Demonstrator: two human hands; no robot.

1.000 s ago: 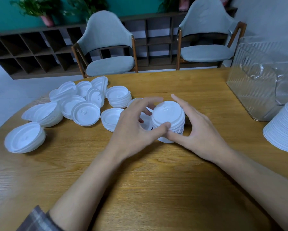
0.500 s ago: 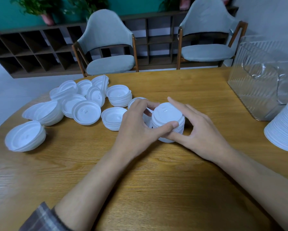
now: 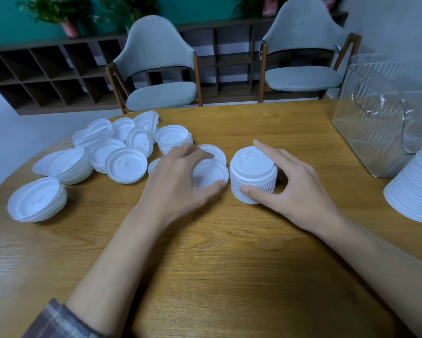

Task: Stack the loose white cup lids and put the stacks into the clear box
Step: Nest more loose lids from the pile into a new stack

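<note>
A short stack of white lids [image 3: 252,175] stands on the wooden table [image 3: 205,264] near its middle. My right hand [image 3: 290,189] grips that stack, thumb on its near side and fingers over the far side. Just left of it lie two overlapping upturned lids [image 3: 211,174]; my left hand [image 3: 180,181] holds them, thumb at the near rim and fingers on the far rim. Several loose lids and small lid piles [image 3: 122,152] are scattered to the left. The clear ribbed box [image 3: 380,118] stands at the right.
A tall stack of white lids [image 3: 417,189] lies at the right edge, in front of the box. One separate lid pile [image 3: 38,200] sits near the table's left edge. Two grey chairs [image 3: 158,69] stand behind the table, before a dark shelf unit.
My left hand has left the stack and moved left onto the two upturned lids. My right hand stays on the stack, which now stands apart from the left hand.
</note>
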